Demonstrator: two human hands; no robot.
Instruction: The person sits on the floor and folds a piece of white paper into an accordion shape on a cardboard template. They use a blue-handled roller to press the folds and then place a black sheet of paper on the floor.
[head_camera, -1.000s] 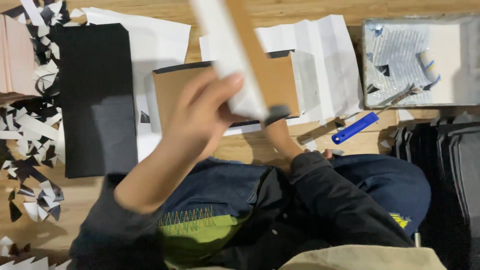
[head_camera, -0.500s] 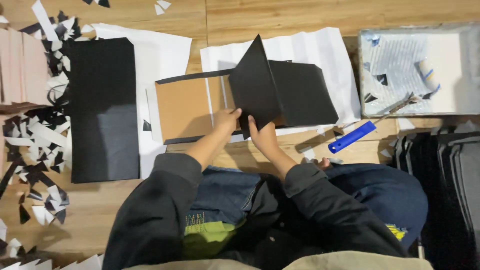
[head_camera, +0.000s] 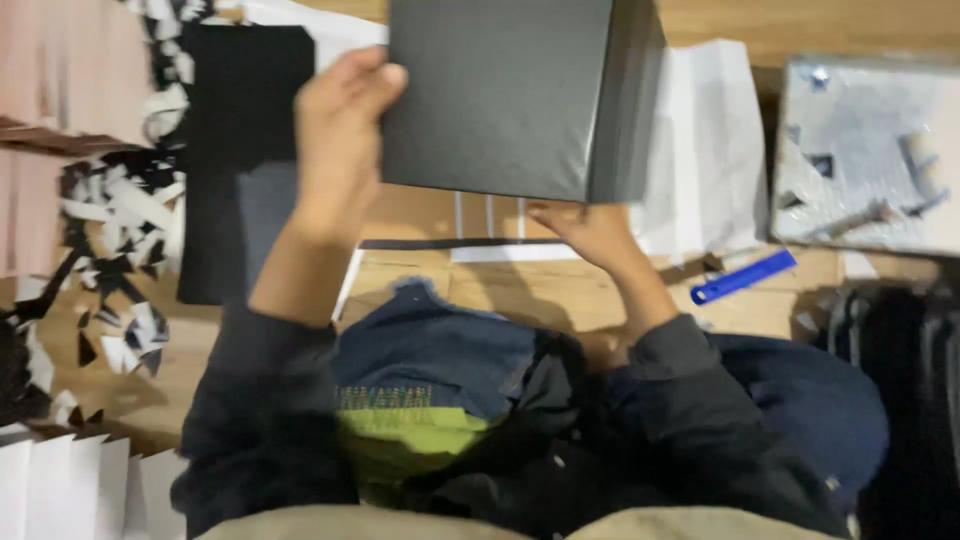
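I hold a dark grey, paper-covered box (head_camera: 505, 95) up close to the camera with both hands. My left hand (head_camera: 338, 140) grips its left edge, thumb on the front face. My right hand (head_camera: 590, 230) supports the box from below at its lower right corner. Under the box on the wooden floor lies a brown cardboard panel (head_camera: 420, 215) on white paper (head_camera: 705, 150).
A black sheet (head_camera: 240, 150) lies at the left beside a heap of black and white paper scraps (head_camera: 110, 240). A blue utility knife (head_camera: 742, 277) rests right of my wrist. A grey tray (head_camera: 865, 150) with tools sits at the right. My crossed legs fill the bottom.
The black sheet I was folding over the cardboard half a second ago is now a closed dark box lifted toward the camera. Both hands have risen with it.
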